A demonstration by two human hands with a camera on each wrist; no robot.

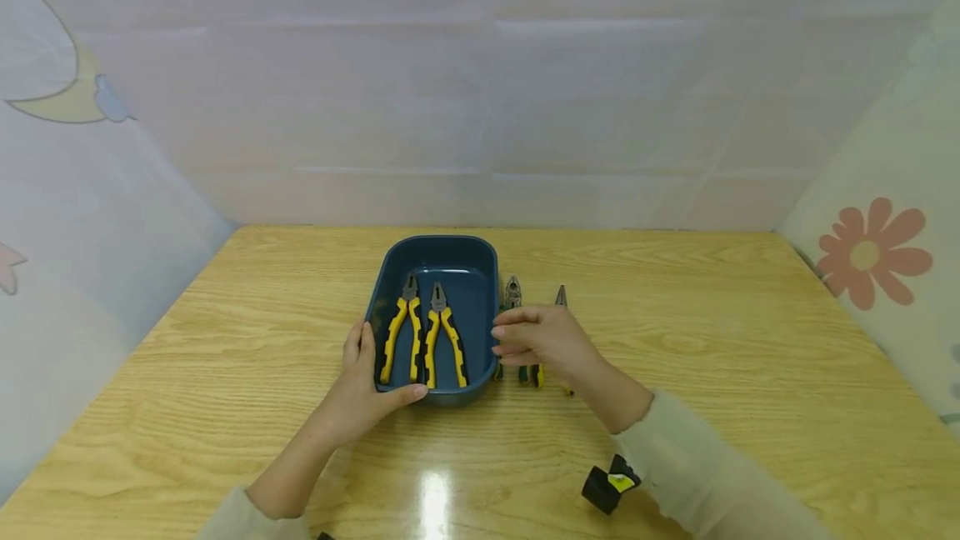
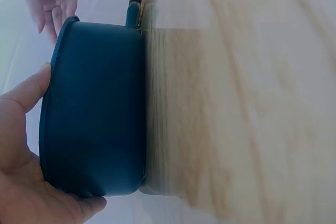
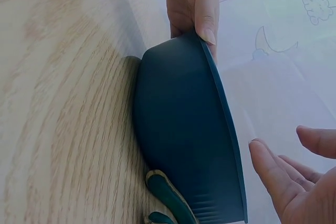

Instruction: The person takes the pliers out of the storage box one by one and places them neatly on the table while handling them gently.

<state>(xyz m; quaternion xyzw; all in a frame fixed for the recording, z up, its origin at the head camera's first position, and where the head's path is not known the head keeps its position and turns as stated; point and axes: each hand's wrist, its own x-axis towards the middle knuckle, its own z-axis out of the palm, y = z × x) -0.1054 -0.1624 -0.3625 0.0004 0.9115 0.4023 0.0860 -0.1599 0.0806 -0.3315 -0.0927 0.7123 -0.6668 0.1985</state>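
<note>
A dark blue plastic bin (image 1: 472,319) stands on the wooden table, with two yellow-and-black pliers (image 1: 402,327) (image 1: 444,336) lying side by side inside, jaws pointing away. My left hand (image 1: 367,394) grips the bin's near left corner, thumb on the near rim and fingers along the left side. The left wrist view shows that hand (image 2: 31,166) around the bin's edge. Just by the bin's right rim hovers my right hand (image 1: 543,342), fingers extended and holding nothing; in the right wrist view its fingertips (image 3: 260,150) stand apart from the rim.
Right of the bin lie pliers with green handles (image 1: 513,294) and, beyond them, long-nose pliers (image 1: 562,297), both partly hidden by my right hand. A black strap piece with a yellow-green label (image 1: 611,483) is by my right sleeve. A pale fabric wall (image 1: 487,107) stands behind the table.
</note>
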